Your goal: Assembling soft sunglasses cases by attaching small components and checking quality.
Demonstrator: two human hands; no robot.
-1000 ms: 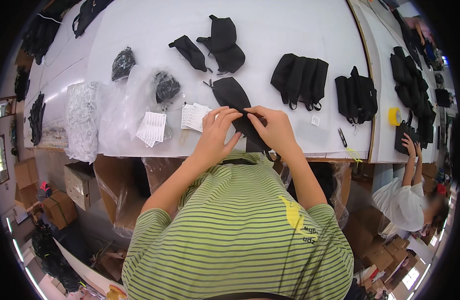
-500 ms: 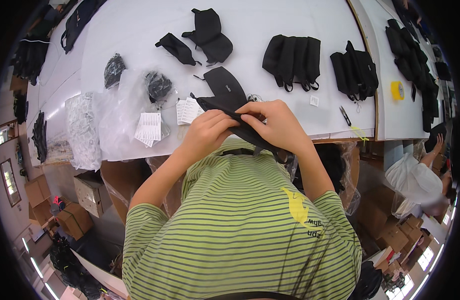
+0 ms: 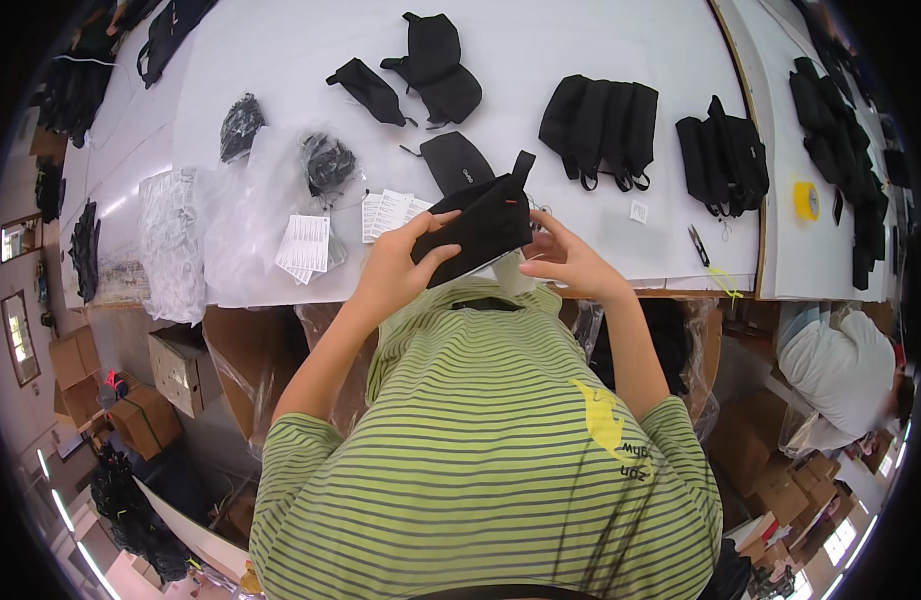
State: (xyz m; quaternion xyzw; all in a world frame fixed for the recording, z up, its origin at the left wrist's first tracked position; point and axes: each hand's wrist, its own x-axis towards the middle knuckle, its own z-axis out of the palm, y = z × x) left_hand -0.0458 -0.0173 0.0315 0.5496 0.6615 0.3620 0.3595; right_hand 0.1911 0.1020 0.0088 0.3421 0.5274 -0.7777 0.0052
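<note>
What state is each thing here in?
Pouch: held, tilted
Left grip: closed on the pouch
Right grip: open beside the pouch; contact unclear
Nearer bundle: bagged in clear plastic
Left cards: fanned
Pouch row: side by side
Snips: unheld; blade opening unclear
Tape: unheld

Over my remote feed I see a white, smooth-topped table carrying several black fabric pouches, white rectangular paper tags, crumpled translucent plastic bags and slim dark snips.
</note>
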